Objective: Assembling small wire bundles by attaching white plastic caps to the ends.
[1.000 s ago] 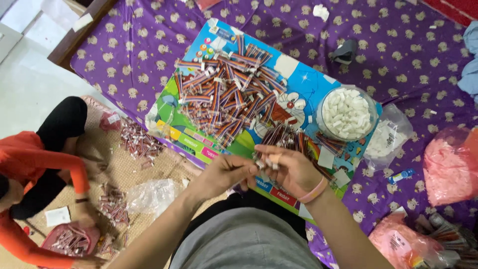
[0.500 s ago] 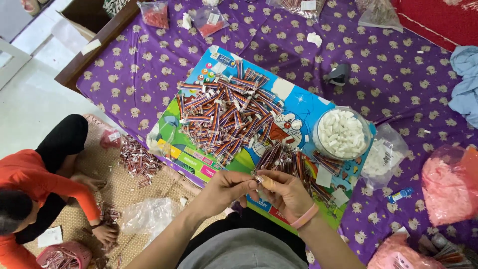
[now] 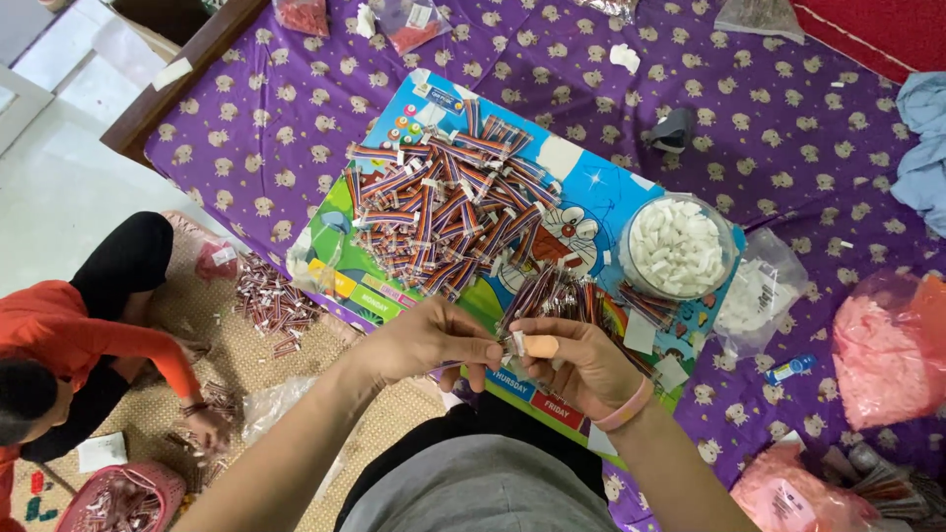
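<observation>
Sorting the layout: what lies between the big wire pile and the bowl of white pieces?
Bare board between pile and bowl, in the head view.

A pink plastic bag (image 3: 882, 360) lies on the purple patterned sheet (image 3: 788, 128).

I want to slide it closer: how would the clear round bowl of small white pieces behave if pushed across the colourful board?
The clear round bowl looks wide, low and flat-based, so it would probably slide rather than tip. Its small white pieces sit heaped near the rim, so a quick shove might spill some. It seems light.
</observation>
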